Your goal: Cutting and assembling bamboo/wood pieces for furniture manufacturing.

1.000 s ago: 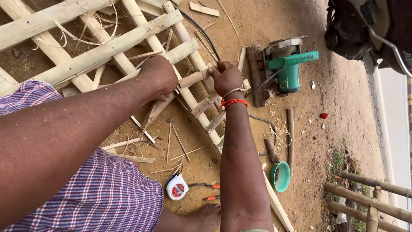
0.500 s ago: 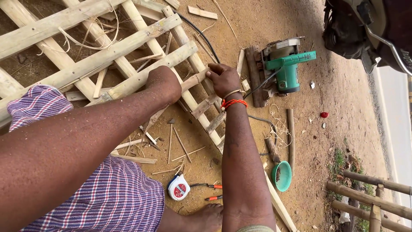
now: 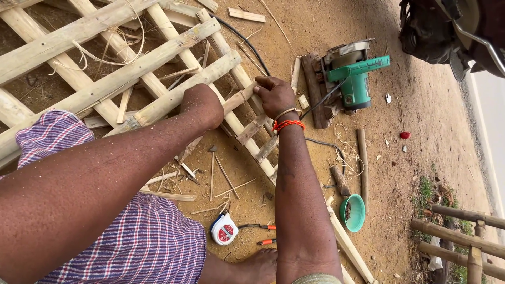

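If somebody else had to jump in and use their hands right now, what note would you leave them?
Left hand: closed over the bamboo frame, gripping where a short slat meets a long pole.
Right hand: fingers pinching the other end of that same short slat, with an orange thread at the wrist.
Around: green circular saw on the dirt beyond the right hand; tape measure and orange-handled pliers near the foot; small green bowl to the right.
Done: long slats already lie crossed into a lattice, and two more short slats sit below on the rail.
Left: this slat is only hand-held; no fastening shows.
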